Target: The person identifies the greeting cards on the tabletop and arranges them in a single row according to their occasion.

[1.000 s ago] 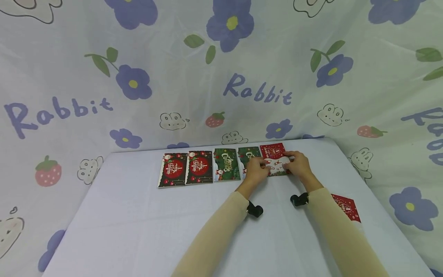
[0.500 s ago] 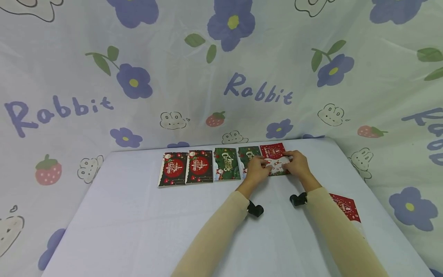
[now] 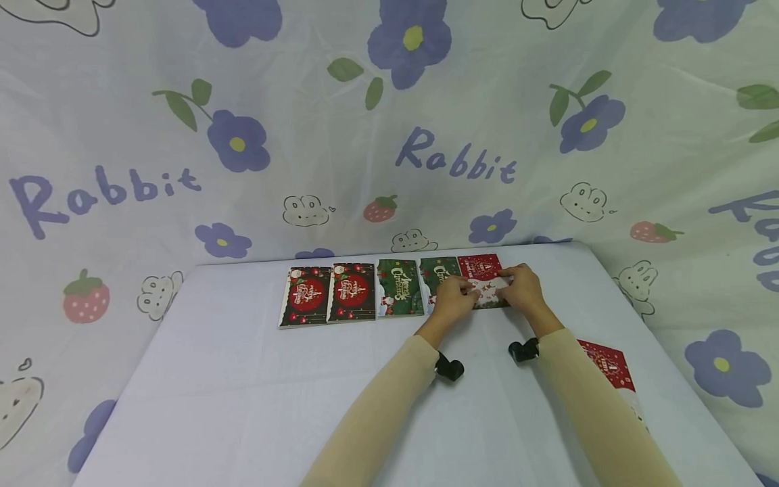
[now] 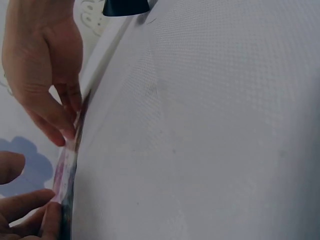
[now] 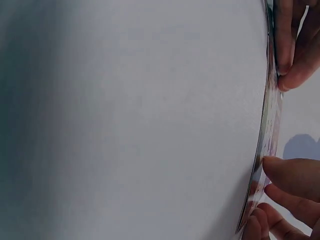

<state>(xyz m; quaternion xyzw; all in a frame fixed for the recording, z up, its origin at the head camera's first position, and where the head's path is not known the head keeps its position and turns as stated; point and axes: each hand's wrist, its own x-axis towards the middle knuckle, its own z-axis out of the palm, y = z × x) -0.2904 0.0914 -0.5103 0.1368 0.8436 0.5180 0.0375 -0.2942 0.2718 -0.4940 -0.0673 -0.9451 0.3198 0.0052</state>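
Observation:
In the head view a red-and-white Christmas card (image 3: 484, 291) lies at the right end of a row along the table's far edge. The left hand (image 3: 452, 299) holds its left side, covering part of the green card (image 3: 439, 272) beside it. At the opposite side the right hand (image 3: 525, 291) grips the card, thumb on the near face. The right wrist view shows the card edge-on (image 5: 270, 117), with the right thumb touching it. Both hands appear at the card in the left wrist view.
Another green card (image 3: 399, 287) and two dark cards with red circles (image 3: 306, 295) (image 3: 351, 292) continue the row leftward. A second red-and-white card (image 3: 610, 364) lies at the right, partly behind the right sleeve. A patterned curtain (image 3: 341, 135) hangs behind the white table (image 3: 243, 399).
The far edge of the held red-and-white card has shifted slightly nearer, closer in line with the green cards' far edges. Both hands stay almost in place.

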